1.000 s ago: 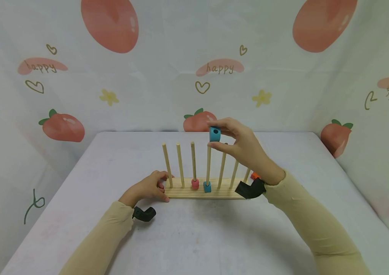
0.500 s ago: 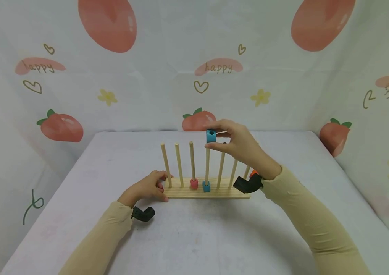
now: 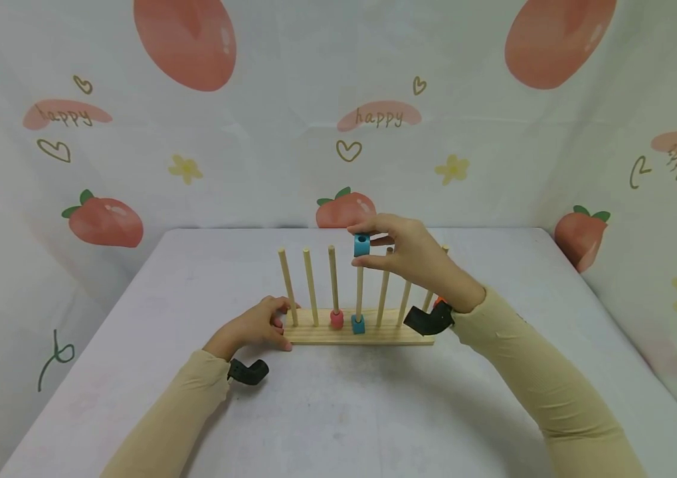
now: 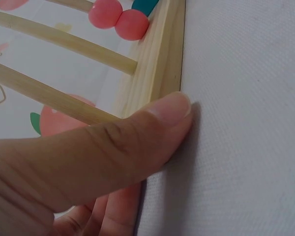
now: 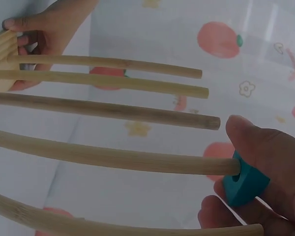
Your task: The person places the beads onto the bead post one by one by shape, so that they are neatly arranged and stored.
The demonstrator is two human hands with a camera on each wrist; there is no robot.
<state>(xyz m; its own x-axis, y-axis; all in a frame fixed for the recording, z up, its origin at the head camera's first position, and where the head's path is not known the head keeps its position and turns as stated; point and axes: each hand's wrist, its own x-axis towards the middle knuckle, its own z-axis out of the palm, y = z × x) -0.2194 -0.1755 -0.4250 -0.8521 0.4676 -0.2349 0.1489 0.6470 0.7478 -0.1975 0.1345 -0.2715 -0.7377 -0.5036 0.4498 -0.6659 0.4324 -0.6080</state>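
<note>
My right hand (image 3: 412, 252) pinches a blue bead (image 3: 362, 245) between thumb and fingers, at the top of the middle peg (image 3: 359, 285) of a wooden peg stand (image 3: 398, 337). In the right wrist view, the peg's tip meets the hole of that bead (image 5: 246, 182); how far in it sits I cannot tell. My left hand (image 3: 251, 326) grips the stand's left end, its thumb (image 4: 137, 128) against the front edge. Low on the middle peg sits a blue cube bead (image 3: 358, 324). A red double-ball bead (image 4: 119, 19) is at the foot of the peg to its left.
Several upright pegs (image 3: 311, 289) stand in a row along the base. Partly hidden behind the right wrist lies an orange piece (image 3: 440, 301). The white-covered table (image 3: 326, 411) extends around the stand, with a fruit-patterned cloth (image 3: 266, 159) behind.
My right hand has moved slightly left and down, bringing the blue bead from above the middle peg onto its tip. The left hand keeps its grip on the stand.
</note>
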